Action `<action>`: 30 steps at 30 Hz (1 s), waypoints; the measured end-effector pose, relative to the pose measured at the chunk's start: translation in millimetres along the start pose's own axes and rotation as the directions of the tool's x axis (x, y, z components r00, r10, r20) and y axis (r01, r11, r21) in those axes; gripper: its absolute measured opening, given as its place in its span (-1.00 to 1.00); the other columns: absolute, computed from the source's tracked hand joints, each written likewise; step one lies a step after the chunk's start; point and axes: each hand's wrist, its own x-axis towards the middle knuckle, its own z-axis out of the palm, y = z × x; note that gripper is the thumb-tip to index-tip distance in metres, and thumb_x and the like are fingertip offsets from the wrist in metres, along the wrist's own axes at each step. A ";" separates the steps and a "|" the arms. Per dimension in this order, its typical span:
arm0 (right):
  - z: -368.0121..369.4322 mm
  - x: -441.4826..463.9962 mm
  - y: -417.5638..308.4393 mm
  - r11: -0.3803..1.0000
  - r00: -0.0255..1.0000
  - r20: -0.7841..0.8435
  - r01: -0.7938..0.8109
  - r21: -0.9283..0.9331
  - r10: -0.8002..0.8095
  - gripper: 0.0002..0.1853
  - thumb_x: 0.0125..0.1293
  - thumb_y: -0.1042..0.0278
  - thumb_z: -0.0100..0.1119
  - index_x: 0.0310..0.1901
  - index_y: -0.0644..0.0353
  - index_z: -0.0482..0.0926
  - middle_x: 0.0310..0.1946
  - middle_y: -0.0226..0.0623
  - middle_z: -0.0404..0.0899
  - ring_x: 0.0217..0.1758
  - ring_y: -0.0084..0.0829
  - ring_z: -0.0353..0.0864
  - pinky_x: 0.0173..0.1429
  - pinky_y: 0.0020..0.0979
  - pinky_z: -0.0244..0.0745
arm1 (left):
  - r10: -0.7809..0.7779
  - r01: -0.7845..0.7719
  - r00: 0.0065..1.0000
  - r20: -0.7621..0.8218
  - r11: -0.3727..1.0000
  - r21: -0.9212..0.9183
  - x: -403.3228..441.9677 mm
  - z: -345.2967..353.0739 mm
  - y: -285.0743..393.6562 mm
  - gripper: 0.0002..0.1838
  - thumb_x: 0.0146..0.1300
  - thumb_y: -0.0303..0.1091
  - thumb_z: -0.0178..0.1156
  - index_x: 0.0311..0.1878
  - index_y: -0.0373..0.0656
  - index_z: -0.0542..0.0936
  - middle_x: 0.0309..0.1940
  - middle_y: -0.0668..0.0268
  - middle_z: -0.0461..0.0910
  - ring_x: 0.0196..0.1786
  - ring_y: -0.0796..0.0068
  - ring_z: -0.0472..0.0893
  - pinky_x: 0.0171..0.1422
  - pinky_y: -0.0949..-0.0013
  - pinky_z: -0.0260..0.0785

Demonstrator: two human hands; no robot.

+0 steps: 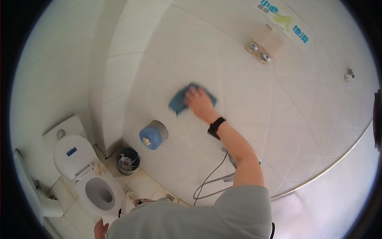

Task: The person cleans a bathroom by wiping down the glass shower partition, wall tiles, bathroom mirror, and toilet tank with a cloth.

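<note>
Right hand: pressing a blue cloth against the pale tiled wall, looking slightly blurred, with fingers spreading over the fabric and holding it.
Blue cloth: lying against the wall near the middle of the view, showing on both sides of the hand.
Wristband: circling the right wrist, showing black.
Left hand: hanging at the bottom edge, near the toilet; showing only partly, so cannot tell whether holding anything or how wide the fingers are opening.
Round holder: sitting on the wall below and left of the cloth, showing blue and grey with a small pale decoration.
Toilet: standing at lower left, lid raised, bowl showing.
Bin: standing between toilet and round holder, containing pale litter.
Hose: curving below the right forearm, near a thin dark cable.
Fixture: sitting at upper right, showing two round silver parts.
Sticker: showing blue characters and a yellow-green shape, just beside the fixture.
</note>
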 end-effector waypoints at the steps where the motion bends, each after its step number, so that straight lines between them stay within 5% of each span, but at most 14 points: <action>1: -21.3 1.9 30.7 0.990 0.988 -0.065 -0.138 0.000 0.138 -0.60 0.31 0.33 -0.01 0.17 -0.19 0.57 0.35 -0.40 0.37 0.49 -0.22 0.18 0.48 0.00 0.09 | -0.001 0.001 0.999 0.032 1.000 0.012 4.9 -4.4 3.8 -0.40 0.23 -0.19 0.24 0.26 -0.35 0.43 0.10 -0.14 0.54 0.20 -0.08 0.50 0.28 0.06 0.35; 3: -58.0 -0.6 90.9 0.917 0.884 -0.274 -0.398 -0.020 0.378 -0.57 0.23 0.36 0.03 0.13 -0.22 0.60 0.29 -0.37 0.44 0.43 -0.19 0.27 0.41 0.00 0.17 | -0.014 0.010 0.995 0.101 0.999 0.042 10.5 -14.8 11.4 -0.37 0.22 -0.19 0.27 0.28 -0.37 0.41 0.15 -0.14 0.51 0.24 -0.08 0.47 0.32 0.06 0.33; 5: -76.9 -12.9 132.6 0.855 0.778 -0.445 -0.517 -0.050 0.444 -0.59 0.25 0.35 0.04 0.12 -0.19 0.61 0.27 -0.35 0.47 0.40 -0.17 0.30 0.39 0.01 0.16 | 0.033 -0.041 0.996 0.081 0.995 0.089 22.3 -23.5 35.6 -0.38 0.23 -0.19 0.27 0.27 -0.37 0.42 0.13 -0.15 0.52 0.24 -0.08 0.48 0.31 0.06 0.34; 9: -70.9 -42.8 135.9 0.880 0.756 -0.530 -0.473 -0.036 0.384 -0.58 0.21 0.39 0.07 0.10 -0.16 0.63 0.23 -0.32 0.51 0.35 -0.13 0.35 0.35 0.05 0.18 | 0.119 -0.119 0.993 -0.018 0.992 0.044 31.3 -27.3 59.9 -0.41 0.27 -0.19 0.25 0.27 -0.37 0.42 0.14 -0.15 0.51 0.23 -0.07 0.48 0.30 0.06 0.35; 11: -64.8 -53.8 112.1 0.813 0.679 -0.555 -0.582 -0.010 0.480 -0.52 0.15 0.45 0.07 0.11 -0.22 0.63 0.21 -0.35 0.52 0.32 -0.16 0.39 0.31 0.02 0.23 | 0.128 -0.128 0.992 -0.020 0.992 0.023 33.4 4.2 44.4 -0.41 0.28 -0.20 0.24 0.27 -0.37 0.41 0.15 -0.14 0.51 0.23 -0.06 0.48 0.30 0.07 0.35; 12: -57.9 -57.1 96.8 0.803 0.685 -0.527 -0.596 -0.009 0.503 -0.53 0.16 0.41 0.07 0.12 -0.18 0.62 0.23 -0.33 0.50 0.34 -0.11 0.36 0.31 0.06 0.20 | 0.122 -0.128 0.992 -0.039 0.972 -0.197 38.8 32.3 17.1 -0.41 0.28 -0.20 0.24 0.27 -0.36 0.41 0.16 -0.13 0.51 0.24 -0.06 0.48 0.31 0.07 0.35; 14: -44.5 -60.5 61.3 0.817 0.722 -0.467 -0.576 0.005 0.511 -0.53 0.17 0.40 0.05 0.13 -0.15 0.62 0.26 -0.31 0.48 0.35 -0.09 0.34 0.32 0.08 0.17 | 0.163 -0.172 0.981 0.104 0.982 0.082 11.4 -7.0 68.6 -0.41 0.29 -0.19 0.23 0.29 -0.35 0.40 0.17 -0.09 0.51 0.24 -0.03 0.48 0.30 0.08 0.35; 18: -12.9 -67.4 -15.9 0.918 0.908 -0.132 -0.396 0.037 0.397 -0.49 0.22 0.35 0.00 0.25 -0.10 0.52 0.40 -0.31 0.29 0.47 -0.08 0.14 0.44 0.13 -0.01 | 0.153 -0.162 0.975 0.164 0.986 0.044 3.2 -3.3 66.0 -0.40 0.29 -0.18 0.22 0.30 -0.34 0.40 0.18 -0.09 0.51 0.24 -0.03 0.49 0.30 0.08 0.36; 19: -2.8 -71.9 -36.4 0.955 0.954 -0.030 -0.296 0.034 0.297 -0.48 0.24 0.34 -0.01 0.27 -0.11 0.49 0.42 -0.33 0.26 0.50 -0.10 0.09 0.46 0.14 -0.06 | 0.147 -0.157 0.974 0.170 0.986 0.048 7.4 8.6 47.9 -0.40 0.29 -0.18 0.22 0.30 -0.34 0.40 0.18 -0.09 0.51 0.24 -0.03 0.49 0.30 0.08 0.36; 22: 40.0 -97.6 -99.2 0.997 0.970 0.238 0.041 0.066 -0.056 -0.56 0.34 0.20 -0.04 0.24 -0.10 0.55 0.45 -0.39 0.24 0.57 -0.15 -0.02 0.55 0.13 -0.20 | 0.151 -0.129 0.988 0.024 0.907 -0.400 21.8 43.3 -14.3 -0.39 0.28 -0.19 0.23 0.31 -0.34 0.39 0.18 -0.09 0.51 0.24 -0.03 0.49 0.29 0.09 0.36; 24: 46.3 -110.4 -129.3 0.964 0.867 0.425 0.259 0.066 -0.262 -0.60 0.37 0.15 -0.05 0.18 -0.14 0.61 0.46 -0.45 0.23 0.59 -0.20 -0.04 0.58 0.09 -0.25 | 0.146 -0.140 0.989 -0.010 0.924 -0.356 22.1 43.2 -20.0 -0.39 0.28 -0.20 0.22 0.32 -0.35 0.38 0.18 -0.10 0.51 0.24 -0.03 0.49 0.30 0.09 0.36; 29: 22.3 -116.2 -115.6 0.976 0.843 0.493 0.201 0.079 -0.214 -0.61 0.36 0.12 0.02 0.18 -0.17 0.61 0.49 -0.54 0.18 0.61 -0.27 -0.12 0.60 0.03 -0.29 | 0.140 -0.135 0.990 -0.018 0.907 -0.399 24.8 34.3 -40.7 -0.35 0.27 -0.18 0.23 0.34 -0.36 0.36 0.18 -0.12 0.50 0.24 -0.03 0.49 0.30 0.09 0.37; 30: 17.8 -116.2 -104.8 0.989 0.863 0.483 0.133 0.072 -0.151 -0.62 0.37 0.12 0.02 0.19 -0.22 0.60 0.50 -0.55 0.16 0.62 -0.27 -0.14 0.61 0.02 -0.30 | 0.132 -0.118 0.987 0.094 0.983 -0.140 21.2 17.3 -20.6 -0.35 0.27 -0.17 0.23 0.34 -0.36 0.36 0.18 -0.12 0.50 0.24 -0.03 0.49 0.29 0.08 0.37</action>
